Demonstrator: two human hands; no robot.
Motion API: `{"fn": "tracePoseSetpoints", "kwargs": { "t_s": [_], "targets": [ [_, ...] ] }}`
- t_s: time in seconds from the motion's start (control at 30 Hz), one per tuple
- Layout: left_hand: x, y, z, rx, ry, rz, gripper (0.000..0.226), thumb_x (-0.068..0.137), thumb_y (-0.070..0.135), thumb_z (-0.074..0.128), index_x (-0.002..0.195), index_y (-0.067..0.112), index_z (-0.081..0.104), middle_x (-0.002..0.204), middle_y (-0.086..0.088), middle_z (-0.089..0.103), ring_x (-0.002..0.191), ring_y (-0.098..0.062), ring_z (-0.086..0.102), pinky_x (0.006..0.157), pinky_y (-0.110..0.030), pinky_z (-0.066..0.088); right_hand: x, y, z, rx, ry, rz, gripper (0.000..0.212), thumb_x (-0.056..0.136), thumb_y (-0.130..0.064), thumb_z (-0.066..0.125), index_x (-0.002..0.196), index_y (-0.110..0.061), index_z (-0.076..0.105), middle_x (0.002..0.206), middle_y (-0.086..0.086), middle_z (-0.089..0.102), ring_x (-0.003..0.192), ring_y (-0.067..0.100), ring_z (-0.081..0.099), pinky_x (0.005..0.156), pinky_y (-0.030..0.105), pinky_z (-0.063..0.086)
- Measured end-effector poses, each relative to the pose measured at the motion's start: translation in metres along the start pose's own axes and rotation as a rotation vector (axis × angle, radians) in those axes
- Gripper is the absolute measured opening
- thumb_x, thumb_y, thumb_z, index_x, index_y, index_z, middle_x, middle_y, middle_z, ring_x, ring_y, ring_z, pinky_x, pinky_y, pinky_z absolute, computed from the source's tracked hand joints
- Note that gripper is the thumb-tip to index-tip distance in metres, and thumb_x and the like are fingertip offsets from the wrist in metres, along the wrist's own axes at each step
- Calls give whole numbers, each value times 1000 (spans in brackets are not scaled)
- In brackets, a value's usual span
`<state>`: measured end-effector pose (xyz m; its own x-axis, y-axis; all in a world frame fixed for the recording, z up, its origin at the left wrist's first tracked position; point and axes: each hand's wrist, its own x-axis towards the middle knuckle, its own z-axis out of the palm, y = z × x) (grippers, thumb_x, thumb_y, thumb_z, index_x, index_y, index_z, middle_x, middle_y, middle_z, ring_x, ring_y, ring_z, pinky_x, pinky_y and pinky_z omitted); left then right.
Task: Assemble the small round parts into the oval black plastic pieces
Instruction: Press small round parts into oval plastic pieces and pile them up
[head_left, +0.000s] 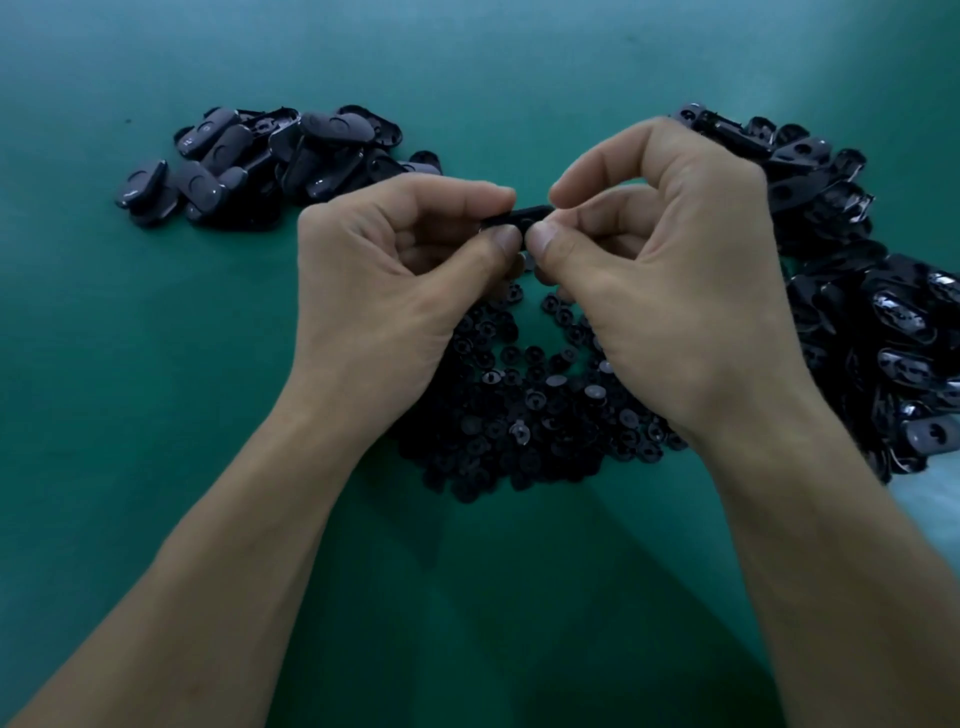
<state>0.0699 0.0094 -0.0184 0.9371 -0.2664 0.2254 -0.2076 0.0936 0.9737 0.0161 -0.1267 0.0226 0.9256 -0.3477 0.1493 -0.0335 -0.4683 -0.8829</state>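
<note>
From the head view, both hands meet above the middle of the green table (156, 322). The left hand (384, 280) and right hand (670, 270) together pinch one oval black piece (522, 216). It lies level between them, with each forefinger curled over its far edge and each thumb (501, 241) pressed on its near face. The two thumb tips almost touch. The other fingers of both hands are curled in towards the palms. A small round part may sit under the thumbs, but the piece is too dark and too covered to tell.

Directly below the hands, a heap of small round parts (519, 415) lies loose on the table, partly hidden by the wrists. On the far left is a smaller heap of oval pieces (249, 161), most lying smooth side up. Along the right edge runs a larger, glossier heap of oval pieces (872, 332), many showing their hollow side, and the right hand covers its near edge.
</note>
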Motion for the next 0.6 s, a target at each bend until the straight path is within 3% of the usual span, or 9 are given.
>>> {"fn": "tracePoseSetpoints", "kwargs": {
  "t_s": [0.23,0.6],
  "targets": [
    [0,-1,0,-6,3,7,16,83,4,78,92,16,73,81,0,77,75,-19,75,72,-26,58,1,0,-4,-7,0,-2,26,85,-13,73,81,-30,55,72,-2,71,72,14,72,74,43,60],
    [-1,4,1,39,-33,28,19,83,-2,76,91,14,72,80,8,76,74,-6,72,72,-19,56,-1,-4,0,-90,-1,-3,30,85,-11,73,75,-31,52,73,-2,68,71,13,70,67,37,59]
  ]
}}
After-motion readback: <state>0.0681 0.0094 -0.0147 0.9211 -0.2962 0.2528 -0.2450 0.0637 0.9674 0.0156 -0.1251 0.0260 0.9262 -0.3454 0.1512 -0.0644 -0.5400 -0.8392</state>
